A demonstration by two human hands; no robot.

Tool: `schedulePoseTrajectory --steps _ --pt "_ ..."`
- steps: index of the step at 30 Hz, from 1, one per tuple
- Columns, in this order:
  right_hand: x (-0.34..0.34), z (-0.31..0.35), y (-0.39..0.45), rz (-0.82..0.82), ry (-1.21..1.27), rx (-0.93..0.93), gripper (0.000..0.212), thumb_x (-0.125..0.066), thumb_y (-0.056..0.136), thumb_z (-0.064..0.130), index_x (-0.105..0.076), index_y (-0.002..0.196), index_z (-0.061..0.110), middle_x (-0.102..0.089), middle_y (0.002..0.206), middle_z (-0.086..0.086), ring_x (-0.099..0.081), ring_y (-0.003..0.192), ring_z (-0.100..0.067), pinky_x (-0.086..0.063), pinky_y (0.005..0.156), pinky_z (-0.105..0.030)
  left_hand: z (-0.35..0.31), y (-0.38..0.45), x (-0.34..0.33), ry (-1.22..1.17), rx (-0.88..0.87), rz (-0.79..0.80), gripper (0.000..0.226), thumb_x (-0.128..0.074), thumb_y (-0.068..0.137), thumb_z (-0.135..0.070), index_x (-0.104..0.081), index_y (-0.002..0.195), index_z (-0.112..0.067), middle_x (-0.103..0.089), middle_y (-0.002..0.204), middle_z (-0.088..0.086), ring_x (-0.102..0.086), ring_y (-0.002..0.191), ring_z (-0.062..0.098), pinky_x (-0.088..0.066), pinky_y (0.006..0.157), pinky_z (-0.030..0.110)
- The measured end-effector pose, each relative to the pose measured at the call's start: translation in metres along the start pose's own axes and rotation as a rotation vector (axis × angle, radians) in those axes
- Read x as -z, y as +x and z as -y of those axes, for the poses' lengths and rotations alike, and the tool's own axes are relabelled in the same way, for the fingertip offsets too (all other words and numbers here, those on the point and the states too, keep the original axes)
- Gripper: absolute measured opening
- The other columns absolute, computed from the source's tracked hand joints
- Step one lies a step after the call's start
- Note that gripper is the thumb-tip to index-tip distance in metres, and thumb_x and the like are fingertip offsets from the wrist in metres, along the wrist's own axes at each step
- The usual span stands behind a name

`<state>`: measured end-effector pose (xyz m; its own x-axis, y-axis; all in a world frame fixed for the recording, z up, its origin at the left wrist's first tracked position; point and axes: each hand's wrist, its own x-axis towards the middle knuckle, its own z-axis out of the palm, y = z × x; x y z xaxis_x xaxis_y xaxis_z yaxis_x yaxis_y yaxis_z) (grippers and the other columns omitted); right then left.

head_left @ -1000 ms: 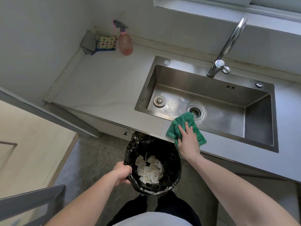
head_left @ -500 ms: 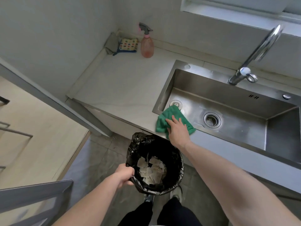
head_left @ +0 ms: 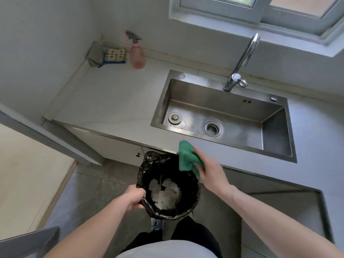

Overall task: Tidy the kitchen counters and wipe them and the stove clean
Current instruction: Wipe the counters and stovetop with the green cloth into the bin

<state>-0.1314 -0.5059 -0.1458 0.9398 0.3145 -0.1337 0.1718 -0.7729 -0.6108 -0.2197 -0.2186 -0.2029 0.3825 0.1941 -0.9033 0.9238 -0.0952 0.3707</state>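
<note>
My right hand [head_left: 210, 170] holds a green cloth [head_left: 187, 157] off the counter's front edge, hanging over the rim of a bin lined with a black bag [head_left: 168, 185]. My left hand [head_left: 135, 199] grips the bin's near-left rim and holds it just below the light stone counter [head_left: 111, 101]. White paper scraps lie inside the bin. The steel sink [head_left: 223, 116] is set into the counter, with a tall faucet [head_left: 240, 67] behind it.
A pink spray bottle [head_left: 137, 53], a dotted sponge cloth [head_left: 115, 55] and a grey rag [head_left: 95, 53] stand in the counter's back-left corner. A window [head_left: 260, 10] is above the sink. Grey floor tiles and a doorway lie to the left.
My right hand drew the green cloth from the sink's front rim leftward, then off the counter edge over the bin. The left hand kept holding the bin.
</note>
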Motion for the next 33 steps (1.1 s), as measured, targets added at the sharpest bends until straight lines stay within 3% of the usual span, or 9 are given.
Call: schedulePoseTrajectory --steps 5,9,11,15,18,20,24,29,33 --pt "0.046 -0.039 0.026 -0.221 -0.020 -0.200 0.057 -0.059 0.099 0.019 -0.043 0.152 0.032 -0.061 0.142 0.003 -0.060 0.120 -0.024 -0.050 0.099 -0.039 -0.002 0.004 -0.017 0.031 -0.018 0.026 0.024 -0.045 0.080 0.007 -0.060 0.096 -0.003 -0.066 0.081 0.019 -0.070 0.063 0.030 -0.059 0.055 0.036" --pt "0.039 -0.083 0.050 -0.072 -0.158 -0.403 0.054 -0.054 0.098 0.016 -0.046 0.150 0.027 -0.056 0.144 -0.010 -0.053 0.129 -0.034 -0.045 0.107 -0.041 -0.010 0.005 -0.033 0.028 -0.026 0.019 0.024 -0.046 0.081 0.007 -0.061 0.096 -0.003 -0.066 0.083 0.019 -0.070 0.066 0.030 -0.059 0.053 0.035" --pt "0.024 -0.093 0.045 0.007 -0.161 -0.439 0.053 -0.053 0.099 0.014 -0.047 0.150 0.026 -0.051 0.151 -0.008 -0.045 0.139 -0.035 -0.039 0.115 -0.041 -0.013 0.002 -0.045 0.033 -0.024 0.018 0.021 -0.045 0.082 0.008 -0.060 0.093 -0.003 -0.065 0.082 0.019 -0.069 0.066 0.030 -0.058 0.051 0.033" --pt "0.005 -0.077 0.017 0.074 -0.123 -0.317 0.052 -0.052 0.101 0.012 -0.047 0.150 0.027 -0.042 0.159 0.006 -0.034 0.149 -0.027 -0.030 0.120 -0.038 -0.020 -0.002 -0.067 0.052 -0.029 0.014 0.020 -0.045 0.083 0.008 -0.059 0.091 -0.004 -0.064 0.081 0.019 -0.067 0.066 0.030 -0.056 0.048 0.031" --pt "0.005 -0.063 -0.021 0.217 -0.075 -0.175 0.046 -0.054 0.101 0.025 -0.051 0.145 0.038 -0.053 0.149 0.012 -0.048 0.139 -0.022 -0.040 0.112 -0.035 -0.018 -0.006 -0.085 0.073 -0.015 0.000 0.020 -0.046 0.083 0.008 -0.060 0.091 -0.005 -0.065 0.079 0.018 -0.069 0.066 0.030 -0.057 0.050 0.033" --pt "0.017 -0.067 -0.051 0.225 -0.011 -0.140 0.043 -0.053 0.101 0.029 -0.051 0.143 0.041 -0.058 0.143 0.016 -0.055 0.131 -0.019 -0.045 0.107 -0.034 -0.018 -0.009 -0.107 0.090 -0.016 0.012 0.020 -0.046 0.084 0.007 -0.060 0.093 -0.004 -0.066 0.078 0.017 -0.070 0.068 0.030 -0.059 0.054 0.036" --pt "0.069 -0.098 -0.093 0.004 0.181 -0.234 0.046 -0.052 0.100 0.024 -0.051 0.144 0.039 -0.060 0.139 0.019 -0.057 0.126 -0.010 -0.045 0.106 -0.029 -0.026 -0.023 -0.152 0.132 -0.032 0.040 0.021 -0.045 0.086 0.008 -0.061 0.095 -0.003 -0.066 0.081 0.018 -0.070 0.073 0.032 -0.059 0.054 0.036" --pt "0.164 -0.184 -0.131 -0.299 0.210 -0.324 0.045 -0.057 0.098 0.018 -0.057 0.140 0.035 -0.067 0.130 0.015 -0.062 0.117 -0.010 -0.049 0.099 -0.030 -0.032 -0.043 -0.224 0.139 -0.043 0.053 0.021 -0.046 0.086 0.009 -0.061 0.095 -0.002 -0.066 0.083 0.018 -0.070 0.070 0.031 -0.059 0.051 0.034" --pt "0.233 -0.265 -0.148 -0.511 0.128 -0.442 0.045 -0.060 0.097 0.015 -0.060 0.140 0.028 -0.069 0.130 -0.001 -0.065 0.114 -0.027 -0.050 0.095 -0.034 -0.030 -0.048 -0.278 0.127 -0.031 0.071 0.024 -0.050 0.084 0.007 -0.063 0.104 0.000 -0.071 0.090 0.021 -0.073 0.078 0.035 -0.065 0.069 0.048"
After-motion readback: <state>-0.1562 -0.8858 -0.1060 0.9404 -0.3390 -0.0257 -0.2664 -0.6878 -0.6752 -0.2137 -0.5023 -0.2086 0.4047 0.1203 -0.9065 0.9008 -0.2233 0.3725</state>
